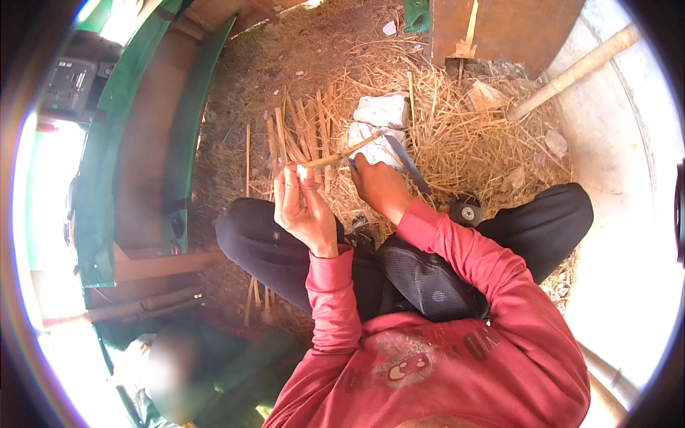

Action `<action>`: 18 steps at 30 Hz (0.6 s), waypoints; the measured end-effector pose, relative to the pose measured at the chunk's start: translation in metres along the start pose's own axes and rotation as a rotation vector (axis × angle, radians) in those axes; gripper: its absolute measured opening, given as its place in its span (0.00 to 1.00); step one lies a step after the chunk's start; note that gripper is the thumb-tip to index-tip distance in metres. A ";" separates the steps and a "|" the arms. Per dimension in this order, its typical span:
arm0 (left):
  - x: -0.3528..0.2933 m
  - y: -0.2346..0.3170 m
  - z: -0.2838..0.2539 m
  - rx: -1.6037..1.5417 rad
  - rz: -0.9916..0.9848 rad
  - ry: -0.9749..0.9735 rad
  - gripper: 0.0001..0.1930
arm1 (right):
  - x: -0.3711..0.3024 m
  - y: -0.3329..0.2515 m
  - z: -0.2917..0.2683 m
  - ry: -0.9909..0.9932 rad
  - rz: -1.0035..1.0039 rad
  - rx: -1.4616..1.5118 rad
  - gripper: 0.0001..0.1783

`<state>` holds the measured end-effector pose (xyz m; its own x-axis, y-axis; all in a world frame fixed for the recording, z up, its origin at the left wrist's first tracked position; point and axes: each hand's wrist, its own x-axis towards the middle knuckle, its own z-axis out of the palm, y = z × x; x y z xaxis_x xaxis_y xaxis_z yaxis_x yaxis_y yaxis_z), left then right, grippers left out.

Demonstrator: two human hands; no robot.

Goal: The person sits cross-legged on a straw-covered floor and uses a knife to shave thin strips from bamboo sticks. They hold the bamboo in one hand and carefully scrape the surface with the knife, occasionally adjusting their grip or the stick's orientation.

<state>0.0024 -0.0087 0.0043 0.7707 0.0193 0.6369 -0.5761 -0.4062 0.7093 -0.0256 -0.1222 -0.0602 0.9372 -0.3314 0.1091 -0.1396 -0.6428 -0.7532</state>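
My left hand [303, 207] pinches the near end of a thin bamboo stick [335, 156], which slants up to the right. Close to the stick's middle, my right hand [383, 187] is closed with its knuckles up. A small bluish edge shows by its fingers, but what it grips is mostly hidden. A flat, dark blade-like strip [409, 165] runs beside the right hand, from a pale block [372, 145] down toward my foot. A second whitish block [381, 111] lies just beyond the first.
Several split bamboo sticks [307, 128] lie on the left. Shavings and straw [449, 135] cover the ground. A bamboo pole [574, 71] leans at the right, near a brown board [503, 32]. Green-edged panels [153, 143] stand left; another person [207, 371] is at lower left.
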 end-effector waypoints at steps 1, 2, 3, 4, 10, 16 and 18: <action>0.001 0.000 0.001 0.011 0.024 0.001 0.08 | 0.004 0.005 0.004 0.009 0.004 -0.029 0.14; 0.003 0.001 0.003 0.023 0.049 0.001 0.08 | 0.006 0.010 0.007 0.002 0.036 -0.017 0.15; 0.002 -0.003 0.000 0.046 0.067 -0.006 0.08 | 0.002 0.001 0.004 -0.014 0.005 -0.003 0.15; 0.003 -0.004 -0.001 0.043 0.057 -0.001 0.08 | 0.000 -0.008 -0.003 -0.018 -0.029 0.007 0.15; 0.007 -0.002 0.005 0.034 0.104 -0.002 0.08 | 0.000 0.155 0.038 -0.255 0.212 -0.221 0.21; 0.006 -0.011 -0.002 0.089 0.028 0.038 0.11 | 0.039 0.104 -0.001 -0.007 0.242 -0.047 0.20; 0.004 -0.016 -0.005 0.081 0.023 0.039 0.12 | 0.034 0.024 -0.053 -0.097 0.175 0.180 0.19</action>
<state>0.0133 0.0024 -0.0030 0.7450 0.0441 0.6656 -0.5686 -0.4797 0.6682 -0.0143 -0.1853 -0.0408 0.9313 -0.3531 -0.0888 -0.2510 -0.4457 -0.8593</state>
